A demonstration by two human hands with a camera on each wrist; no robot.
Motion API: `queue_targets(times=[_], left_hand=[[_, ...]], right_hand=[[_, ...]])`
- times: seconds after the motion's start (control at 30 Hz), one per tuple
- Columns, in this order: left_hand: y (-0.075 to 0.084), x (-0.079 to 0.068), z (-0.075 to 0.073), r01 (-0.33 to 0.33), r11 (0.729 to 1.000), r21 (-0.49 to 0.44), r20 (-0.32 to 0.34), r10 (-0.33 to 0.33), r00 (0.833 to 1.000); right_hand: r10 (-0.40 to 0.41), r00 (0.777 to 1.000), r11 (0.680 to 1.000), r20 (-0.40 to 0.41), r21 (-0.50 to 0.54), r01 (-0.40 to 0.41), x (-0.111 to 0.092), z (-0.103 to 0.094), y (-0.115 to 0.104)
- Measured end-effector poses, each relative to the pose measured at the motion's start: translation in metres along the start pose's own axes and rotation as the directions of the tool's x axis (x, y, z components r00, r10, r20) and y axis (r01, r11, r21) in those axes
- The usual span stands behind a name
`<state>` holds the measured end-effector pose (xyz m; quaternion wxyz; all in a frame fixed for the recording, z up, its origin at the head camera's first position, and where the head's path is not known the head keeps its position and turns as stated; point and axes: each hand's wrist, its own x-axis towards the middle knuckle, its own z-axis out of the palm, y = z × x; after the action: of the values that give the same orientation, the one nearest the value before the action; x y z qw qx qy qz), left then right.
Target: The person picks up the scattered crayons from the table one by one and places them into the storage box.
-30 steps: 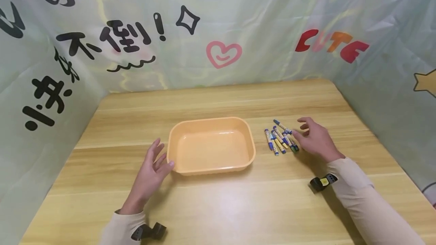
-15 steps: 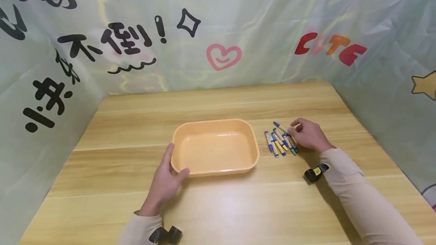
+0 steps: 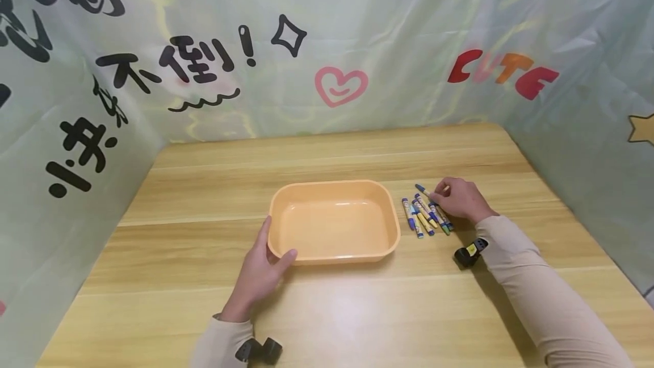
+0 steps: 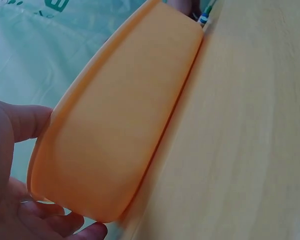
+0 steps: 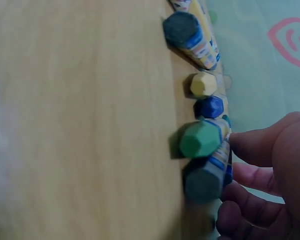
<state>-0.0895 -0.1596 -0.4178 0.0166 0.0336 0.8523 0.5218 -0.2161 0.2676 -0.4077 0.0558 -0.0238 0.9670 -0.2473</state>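
From where I stand, the work looks barely begun. Every crayon I can see lies outside the shallow, peach-orange plastic tray (image 3: 334, 231) with rounded corners, which sits flat on the pale wood-grain table (image 3: 204, 178). The loose pile of slim crayons in printed wrappers with blue bands (image 3: 424, 209) lies just right of the tray, some side by side, some crossing. As I judge it, the whole pile is left to deal with, and one slanting, blue-tipped crayon (image 3: 422, 189) on the pile's far side has the attention.

The person's left hand (image 3: 258, 276) holds the tray's near left corner: the thumb bears on the rim, the index finger runs along the left wall, and the other fingers curl in against the outside, below the rim. That forearm comes up from the near left of the tray.

The right hand (image 3: 461, 199) reaches in from the right of the tray, palm down over the pile's right edge, fingers bent, thumb toward the pile. Thumb and forefinger are at the near end of the slanting crayon; whether they actually pinch it, I cannot tell.
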Motion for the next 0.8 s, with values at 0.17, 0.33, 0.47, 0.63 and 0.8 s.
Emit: queue_targets(times=[0.17, 0.33, 0.47, 0.63, 0.8], left_hand=[[0.0007, 0.001, 0.002, 0.004, 1.0, -0.007, -0.012, -0.004, 1.0], [0.0, -0.001, 0.003, 0.014, 1.0, -0.015, -0.004, -0.014, 1.0], [0.0008, -0.0007, 0.0028, 0.017, 1.0, -0.025, -0.001, -0.017, 1.0], [0.0013, 0.003, 0.0017, 0.005, 0.999, -0.037, 0.001, -0.005, 1.0], [-0.0014, 0.0033, 0.0016, -0.004, 0.997, -0.071, 0.018, 0.005, 1.0]], right_hand=[[-0.019, 1.0, 1.0, -0.009, -0.021, 0.019, 0.0017, 0.0016, 0.0], [-0.017, 1.0, 1.0, 0.021, -0.006, 0.017, -0.0011, 0.0042, 0.001], [-0.011, 1.0, 1.0, 0.022, 0.012, 0.01, -0.0021, 0.004, 0.0012], [-0.008, 1.0, 1.0, 0.001, 0.014, 0.008, 0.0005, -0.0009, 0.0006], [-0.014, 1.0, 1.0, -0.007, 0.008, 0.014, 0.0013, -0.0049, -0.0027]])
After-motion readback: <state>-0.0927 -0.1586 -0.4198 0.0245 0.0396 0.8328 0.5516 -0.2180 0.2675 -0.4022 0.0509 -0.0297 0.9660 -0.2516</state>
